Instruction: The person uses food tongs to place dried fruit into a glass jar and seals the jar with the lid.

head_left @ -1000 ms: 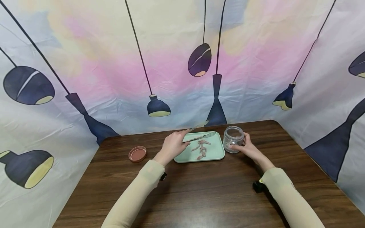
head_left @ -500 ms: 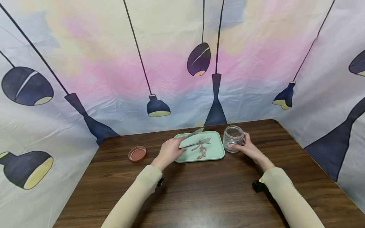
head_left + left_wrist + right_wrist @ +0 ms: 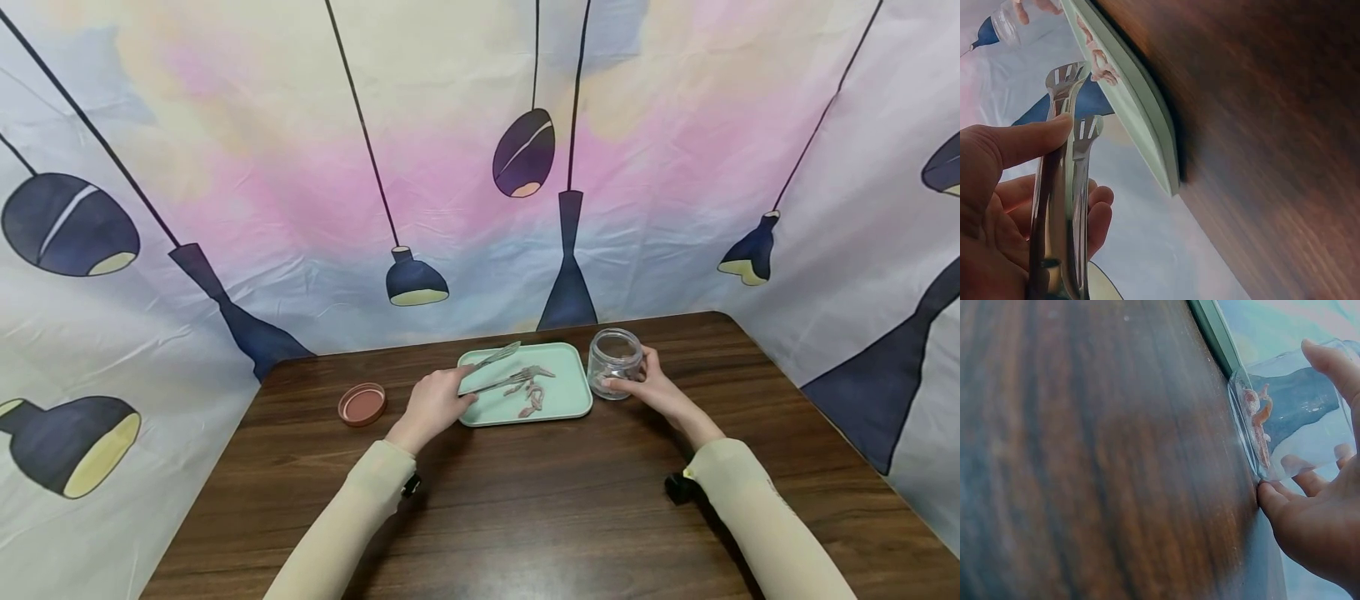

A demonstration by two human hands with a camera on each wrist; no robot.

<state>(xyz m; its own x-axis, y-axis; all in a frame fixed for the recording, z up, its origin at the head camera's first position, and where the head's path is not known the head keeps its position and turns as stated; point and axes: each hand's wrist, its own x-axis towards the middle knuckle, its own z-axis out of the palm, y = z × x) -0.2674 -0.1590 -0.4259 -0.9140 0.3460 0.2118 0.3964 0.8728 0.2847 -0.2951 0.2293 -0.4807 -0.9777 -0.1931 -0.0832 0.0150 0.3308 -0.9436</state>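
Note:
My left hand (image 3: 429, 410) grips a pair of metal tongs (image 3: 497, 384) with slotted tips. The tongs' arms stand apart over the pale green tray (image 3: 566, 362), with nothing visible between them in the left wrist view. Several thin pinkish, meat-like strips (image 3: 535, 398) lie on the tray, close to the lower tip in the head view. To the tray's right, my right hand (image 3: 663, 396) holds a clear jar (image 3: 611, 357), upright and uncovered on the table. Through the jar's wall, the right wrist view shows similar pinkish pieces (image 3: 1262, 422) at its bottom.
A reddish-brown round lid (image 3: 362, 405) lies on the dark wooden table (image 3: 510, 508), left of the tray. Behind the table hangs a cloth backdrop (image 3: 322, 208) printed with lamps.
My left hand has drawn the tongs to the left and slightly down in the head view, their upper arm sinking toward the tray. My right hand and the jar have stayed in place.

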